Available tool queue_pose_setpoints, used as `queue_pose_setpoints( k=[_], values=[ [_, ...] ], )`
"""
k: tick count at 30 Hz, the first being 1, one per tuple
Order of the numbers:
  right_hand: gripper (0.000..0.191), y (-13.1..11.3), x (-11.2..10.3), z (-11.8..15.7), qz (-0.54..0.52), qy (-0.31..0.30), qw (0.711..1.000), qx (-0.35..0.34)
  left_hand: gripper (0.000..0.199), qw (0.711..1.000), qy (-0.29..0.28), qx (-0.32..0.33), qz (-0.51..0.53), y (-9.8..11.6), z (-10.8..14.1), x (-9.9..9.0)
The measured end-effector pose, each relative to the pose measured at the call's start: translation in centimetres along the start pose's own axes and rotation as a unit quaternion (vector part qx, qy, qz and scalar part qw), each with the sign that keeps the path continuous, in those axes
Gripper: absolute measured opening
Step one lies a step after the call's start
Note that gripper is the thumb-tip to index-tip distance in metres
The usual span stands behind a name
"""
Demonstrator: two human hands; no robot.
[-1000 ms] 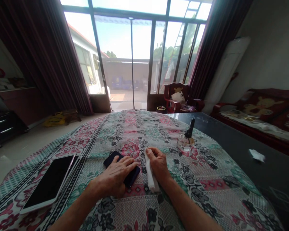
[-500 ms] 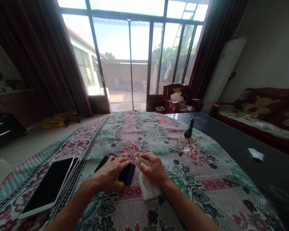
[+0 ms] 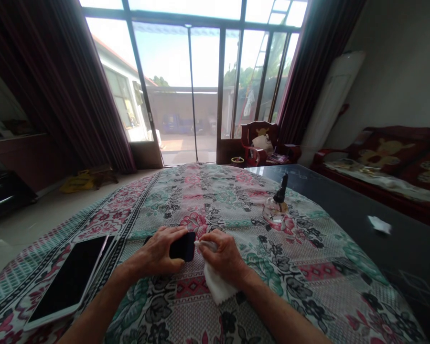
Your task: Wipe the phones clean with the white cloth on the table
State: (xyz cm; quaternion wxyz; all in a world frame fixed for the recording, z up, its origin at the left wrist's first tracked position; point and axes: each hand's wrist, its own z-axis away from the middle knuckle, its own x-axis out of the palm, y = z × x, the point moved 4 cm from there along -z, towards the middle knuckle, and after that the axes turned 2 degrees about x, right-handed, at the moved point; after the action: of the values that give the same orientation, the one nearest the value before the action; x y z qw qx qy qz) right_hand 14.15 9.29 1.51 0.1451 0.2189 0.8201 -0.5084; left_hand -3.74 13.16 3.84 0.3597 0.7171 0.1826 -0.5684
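Note:
My left hand (image 3: 162, 251) grips a dark smartphone (image 3: 182, 247) across its long sides, thumb on the near edge and fingers over the far one. The palm hides the phone's left part. A white cloth (image 3: 217, 282) is bunched in my right hand (image 3: 222, 251), its pinched tip at the phone's right end; whether it touches I cannot tell. The rest of the cloth hangs down onto the patterned tablecloth (image 3: 236, 210). To the left lies a white-framed tablet (image 3: 66, 282) with a dark screen, overlapping another flat device.
A clear bottle (image 3: 275, 210) with a black nozzle stands to the right on the tablecloth. Past it, a crumpled white paper (image 3: 380, 224) lies on a dark tabletop (image 3: 344, 205). A wooden armchair (image 3: 260, 143) and a sofa (image 3: 390, 162) stand farther back.
The phone in my left hand has turned more level, its right end now facing the cloth. My right hand has shifted slightly left, bringing the cloth's tip to that end.

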Motion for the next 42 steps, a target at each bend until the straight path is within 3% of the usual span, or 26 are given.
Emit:
queue_pose_setpoints(
  k=[8, 21, 27, 42],
  values=[
    [0.009, 0.0, 0.4, 0.2, -0.021, -0.003, 1.000, -0.005, 0.074, 0.999, 0.009, 0.002, 0.045, -0.6, 0.1, 0.3],
    [0.013, -0.9, 0.5, 0.6, -0.009, 0.064, 0.997, -0.046, 0.071, 0.995, -0.002, -0.005, 0.098, 0.1, 0.3, -0.5],
    [0.014, -1.5, 0.8, 1.0, -0.040, 0.052, 0.996, -0.059, 0.069, 0.993, -0.001, -0.012, 0.119, 0.7, 0.2, -1.2],
    [0.013, -1.4, 1.1, 1.0, -0.029, 0.053, 0.996, -0.059, 0.071, 0.991, 0.013, -0.007, 0.135, -0.4, 0.2, -0.5]
  ],
)
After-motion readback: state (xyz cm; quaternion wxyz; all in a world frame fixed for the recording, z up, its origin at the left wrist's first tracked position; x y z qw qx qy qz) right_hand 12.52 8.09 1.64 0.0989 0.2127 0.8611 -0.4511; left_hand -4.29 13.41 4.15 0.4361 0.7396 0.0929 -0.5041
